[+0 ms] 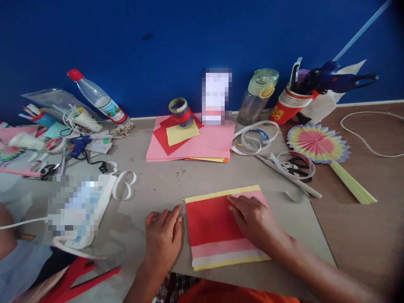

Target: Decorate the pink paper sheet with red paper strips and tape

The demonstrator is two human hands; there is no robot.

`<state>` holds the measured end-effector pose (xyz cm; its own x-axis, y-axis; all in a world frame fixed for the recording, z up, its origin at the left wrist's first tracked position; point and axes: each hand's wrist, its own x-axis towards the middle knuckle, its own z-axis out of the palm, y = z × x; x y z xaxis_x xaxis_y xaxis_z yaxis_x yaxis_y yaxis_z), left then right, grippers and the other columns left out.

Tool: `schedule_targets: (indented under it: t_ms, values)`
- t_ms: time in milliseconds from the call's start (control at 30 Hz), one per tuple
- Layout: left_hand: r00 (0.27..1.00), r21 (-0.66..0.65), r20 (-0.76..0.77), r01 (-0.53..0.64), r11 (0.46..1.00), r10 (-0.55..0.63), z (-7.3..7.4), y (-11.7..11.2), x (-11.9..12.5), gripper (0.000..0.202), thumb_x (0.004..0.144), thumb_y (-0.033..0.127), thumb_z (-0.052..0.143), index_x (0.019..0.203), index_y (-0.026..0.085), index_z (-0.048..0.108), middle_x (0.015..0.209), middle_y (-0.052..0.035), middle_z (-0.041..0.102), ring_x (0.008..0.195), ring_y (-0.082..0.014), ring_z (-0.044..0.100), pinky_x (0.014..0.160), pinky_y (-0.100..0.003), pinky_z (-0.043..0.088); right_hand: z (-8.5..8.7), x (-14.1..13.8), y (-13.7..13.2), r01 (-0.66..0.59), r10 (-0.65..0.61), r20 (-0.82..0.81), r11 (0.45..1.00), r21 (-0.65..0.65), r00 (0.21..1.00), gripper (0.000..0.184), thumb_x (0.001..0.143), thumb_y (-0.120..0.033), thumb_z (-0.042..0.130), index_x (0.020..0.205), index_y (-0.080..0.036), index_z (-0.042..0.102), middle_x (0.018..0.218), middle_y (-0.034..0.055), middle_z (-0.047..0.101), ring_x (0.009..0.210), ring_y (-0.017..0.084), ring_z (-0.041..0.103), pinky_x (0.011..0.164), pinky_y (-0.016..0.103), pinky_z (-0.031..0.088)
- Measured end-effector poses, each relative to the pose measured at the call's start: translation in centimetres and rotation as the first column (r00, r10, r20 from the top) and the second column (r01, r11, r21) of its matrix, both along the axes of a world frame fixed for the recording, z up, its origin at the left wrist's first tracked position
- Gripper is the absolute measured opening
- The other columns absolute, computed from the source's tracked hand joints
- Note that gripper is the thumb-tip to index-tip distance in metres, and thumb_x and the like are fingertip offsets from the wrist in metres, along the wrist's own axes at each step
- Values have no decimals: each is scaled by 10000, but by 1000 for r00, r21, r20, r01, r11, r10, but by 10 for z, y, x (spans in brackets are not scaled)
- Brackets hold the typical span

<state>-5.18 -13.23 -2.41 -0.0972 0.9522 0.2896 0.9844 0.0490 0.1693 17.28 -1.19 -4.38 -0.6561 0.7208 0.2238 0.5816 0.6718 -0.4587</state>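
A layered sheet of coloured paper (211, 223) lies in front of me, red in the middle with pink, white and yellow bands along the near edge. A narrow yellow strip (205, 195) is folded along its far edge. My right hand (255, 214) rests on the paper, fingertips and thumb pressed together at the far strip. My left hand (164, 229) is on the table just left of the paper, fingers loosely bent and the thumb a little apart from the index finger. It holds nothing that I can see.
Behind the paper are pink sheets (195, 145) topped by a tape roll (182, 112). At right lie a paper fan (315, 143), a knife (284, 172) and tape rings. Bottles, cups and a phone (216, 97) line the blue wall. Red scissors (88, 280) and another person's arm are at left.
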Motion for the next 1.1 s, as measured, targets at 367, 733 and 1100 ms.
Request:
schedule_targets:
  t_ms: [367, 733, 1100]
  values:
    - [996, -91, -83, 10, 996, -18, 2, 7, 0, 294, 908, 118, 444, 1115, 199, 636, 723, -9, 609, 674, -146, 613, 875, -403, 327, 0, 0, 0, 3, -3, 20, 1000, -7, 1000, 252, 886, -128, 408, 897, -137, 660, 787, 104, 684, 653, 200, 601, 636, 317, 423]
    - [942, -207, 153, 326, 922, -299, 13, -3, -7, 364, 882, 136, 482, 1200, 279, 588, 1081, -77, 531, 964, -195, 547, 850, -348, 489, 11, 4, 7, 56, -106, -128, 937, -344, 986, 294, 864, -152, 450, 1052, -140, 675, 924, 101, 721, 828, 208, 672, 732, 309, 518]
    - [890, -371, 153, 455, 810, -430, 36, -2, -10, 347, 837, 156, 592, 1162, 276, 619, 1298, -90, 489, 1126, -253, 517, 909, -386, 522, 18, 13, 16, -21, -111, -211, 842, -538, 971, 290, 839, -178, 494, 1046, -169, 697, 953, 79, 725, 823, 187, 674, 737, 296, 528]
